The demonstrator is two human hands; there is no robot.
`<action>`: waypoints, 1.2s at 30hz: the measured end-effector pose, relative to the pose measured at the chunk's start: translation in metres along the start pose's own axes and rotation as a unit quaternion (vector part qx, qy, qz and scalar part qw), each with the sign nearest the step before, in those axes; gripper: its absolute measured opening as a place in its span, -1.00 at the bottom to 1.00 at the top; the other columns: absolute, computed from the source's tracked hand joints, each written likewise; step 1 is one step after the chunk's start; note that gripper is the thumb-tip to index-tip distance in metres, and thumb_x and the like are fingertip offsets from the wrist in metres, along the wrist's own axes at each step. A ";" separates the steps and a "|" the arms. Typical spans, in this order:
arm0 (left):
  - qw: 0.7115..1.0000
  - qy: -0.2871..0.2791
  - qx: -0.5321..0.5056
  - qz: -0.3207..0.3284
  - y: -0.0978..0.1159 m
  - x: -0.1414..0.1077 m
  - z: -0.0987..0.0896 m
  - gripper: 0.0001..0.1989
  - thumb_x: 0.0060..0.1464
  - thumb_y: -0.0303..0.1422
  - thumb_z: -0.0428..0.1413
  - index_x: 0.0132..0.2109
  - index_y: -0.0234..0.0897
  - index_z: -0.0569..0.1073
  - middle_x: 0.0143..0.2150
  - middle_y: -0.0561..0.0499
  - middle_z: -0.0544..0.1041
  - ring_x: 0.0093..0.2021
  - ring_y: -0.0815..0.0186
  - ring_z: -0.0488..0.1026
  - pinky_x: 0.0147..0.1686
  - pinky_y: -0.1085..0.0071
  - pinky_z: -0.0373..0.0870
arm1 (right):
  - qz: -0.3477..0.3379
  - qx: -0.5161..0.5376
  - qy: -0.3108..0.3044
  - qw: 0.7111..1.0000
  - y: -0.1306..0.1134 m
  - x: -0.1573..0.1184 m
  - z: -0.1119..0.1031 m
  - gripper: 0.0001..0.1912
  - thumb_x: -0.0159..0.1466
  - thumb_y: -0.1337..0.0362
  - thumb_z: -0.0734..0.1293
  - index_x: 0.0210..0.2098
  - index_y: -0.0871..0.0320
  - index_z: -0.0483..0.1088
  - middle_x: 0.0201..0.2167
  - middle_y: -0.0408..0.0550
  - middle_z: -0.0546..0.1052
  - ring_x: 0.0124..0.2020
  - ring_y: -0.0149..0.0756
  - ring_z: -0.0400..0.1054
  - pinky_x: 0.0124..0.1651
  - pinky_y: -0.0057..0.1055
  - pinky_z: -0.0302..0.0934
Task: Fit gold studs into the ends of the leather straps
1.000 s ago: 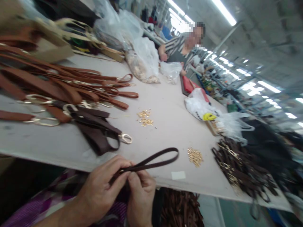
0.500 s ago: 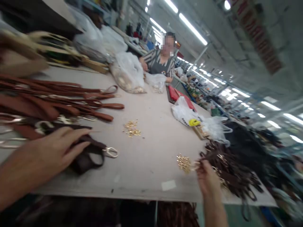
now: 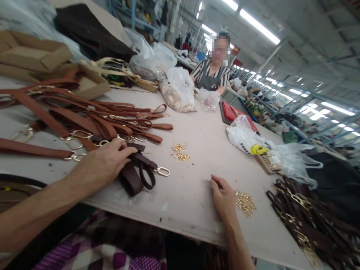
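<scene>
Tan straps (image 3: 84, 116) crowd the worktop's (image 3: 202, 150) left end, dark straps (image 3: 312, 217) its right corner. Left hand (image 3: 102, 165) rests flat and unclenched on dark brown straps (image 3: 137, 172) near the front edge; right hand (image 3: 223, 193), empty, touches gold rivets (image 3: 245, 202).

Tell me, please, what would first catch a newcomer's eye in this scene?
Probably the fan of tan leather straps with gold rings across the table's left side. Next, the left hand resting on dark brown straps, and the right hand beside a small heap of gold rivets.
</scene>
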State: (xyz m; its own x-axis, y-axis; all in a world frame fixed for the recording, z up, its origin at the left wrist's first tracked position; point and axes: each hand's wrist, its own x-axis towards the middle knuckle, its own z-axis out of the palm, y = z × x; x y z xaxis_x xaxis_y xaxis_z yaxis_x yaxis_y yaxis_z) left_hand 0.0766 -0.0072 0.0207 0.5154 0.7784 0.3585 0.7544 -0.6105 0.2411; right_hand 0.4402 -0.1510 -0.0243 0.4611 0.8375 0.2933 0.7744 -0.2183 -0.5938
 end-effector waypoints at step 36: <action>0.727 -0.203 -0.624 -0.203 0.081 -0.019 0.002 -0.63 0.11 -0.42 0.06 0.07 -0.27 0.47 -0.05 -0.06 0.61 -0.22 0.30 0.56 -0.55 0.58 0.22 | 0.156 0.499 -0.137 0.842 -0.113 -0.039 0.037 -0.75 0.12 0.14 0.48 -0.30 0.19 0.52 -0.43 -0.09 0.58 -0.47 -0.37 0.43 -0.39 -0.38 0.34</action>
State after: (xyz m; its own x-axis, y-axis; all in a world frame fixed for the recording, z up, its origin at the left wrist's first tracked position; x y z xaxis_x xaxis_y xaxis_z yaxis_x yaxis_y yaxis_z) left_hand 0.1288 -0.0712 0.0314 0.6221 0.7554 -0.2055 0.0531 0.2212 0.9738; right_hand 0.3190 -0.1402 0.0038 0.3525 0.9308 -0.0962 -0.1778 -0.0344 -0.9835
